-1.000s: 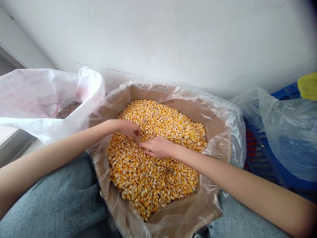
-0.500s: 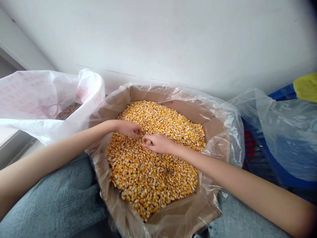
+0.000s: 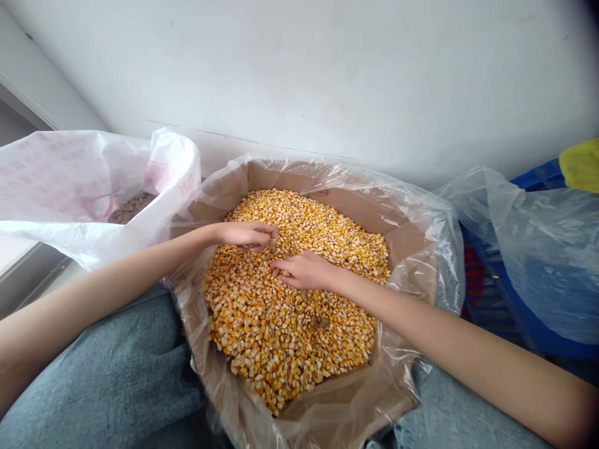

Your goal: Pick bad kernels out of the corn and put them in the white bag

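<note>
Yellow corn kernels [image 3: 290, 337] fill a cardboard box [image 3: 266, 176] lined with a clear plastic bag [image 3: 421, 215]. Over the upper left of the corn is my left hand [image 3: 248, 236], its fingers bent but apart beside a small brown lump. My right hand [image 3: 307, 270] rests low over the middle of the corn, fingers curled round a small tan lump [image 3: 283, 272] whose kind I cannot make out. A few brown lumps [image 3: 322, 322] lie among the kernels nearer to me.
On the left stands a white woven sack [image 3: 79, 181] with brownish pieces [image 3: 131, 207] inside. To the right are a blue plastic crate [image 3: 515, 299], clear plastic sheeting [image 3: 552, 249] and a yellow item [image 3: 580, 163]. A white wall [image 3: 299, 75] rises behind the box.
My left hand has shifted slightly up and away from my right hand, and its fingers have loosened and stretched out. My right hand stays nearly in place, still curled.
</note>
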`<state>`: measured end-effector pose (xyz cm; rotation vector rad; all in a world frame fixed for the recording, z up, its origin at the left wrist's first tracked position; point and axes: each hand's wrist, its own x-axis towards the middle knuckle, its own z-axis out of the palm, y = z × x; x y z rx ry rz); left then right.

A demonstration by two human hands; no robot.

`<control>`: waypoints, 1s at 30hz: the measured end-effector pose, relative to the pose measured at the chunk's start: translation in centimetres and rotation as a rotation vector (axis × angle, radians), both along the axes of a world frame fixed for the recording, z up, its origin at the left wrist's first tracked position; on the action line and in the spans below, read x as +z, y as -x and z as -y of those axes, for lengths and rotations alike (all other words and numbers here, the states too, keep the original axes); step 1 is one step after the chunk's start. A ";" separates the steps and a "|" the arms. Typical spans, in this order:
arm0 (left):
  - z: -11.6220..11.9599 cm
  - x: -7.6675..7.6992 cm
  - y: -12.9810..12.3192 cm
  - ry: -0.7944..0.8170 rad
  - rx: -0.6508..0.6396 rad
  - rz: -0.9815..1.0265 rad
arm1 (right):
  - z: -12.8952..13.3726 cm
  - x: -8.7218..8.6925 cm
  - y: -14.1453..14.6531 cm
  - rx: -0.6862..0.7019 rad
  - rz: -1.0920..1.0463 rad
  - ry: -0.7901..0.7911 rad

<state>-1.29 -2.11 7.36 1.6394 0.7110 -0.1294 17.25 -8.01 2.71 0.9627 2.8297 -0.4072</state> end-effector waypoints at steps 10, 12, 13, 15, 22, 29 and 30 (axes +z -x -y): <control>-0.3 -0.1 0.0 0.455 0.294 0.297 | -0.7 0.3 0.5 -0.460 -0.553 0.529; -0.3 0.0 -0.1 0.481 0.341 0.315 | -0.9 0.3 0.6 -0.624 -0.708 0.773; -0.3 0.0 -0.1 0.477 0.363 0.321 | -1.0 0.3 0.6 -0.696 -0.777 0.894; -0.3 0.0 -0.2 0.432 0.399 0.314 | -1.2 0.2 0.5 -0.797 -0.902 1.094; -0.2 -0.8 -0.2 0.284 0.361 0.147 | -1.6 0.2 -0.2 -0.740 -1.099 1.529; -0.3 -0.7 -0.1 0.181 0.358 0.083 | -1.7 1.0 -0.1 -0.835 -1.070 1.524; -0.3 -0.7 -0.1 0.167 0.345 0.066 | -1.6 1.1 -0.2 -0.831 -1.076 1.519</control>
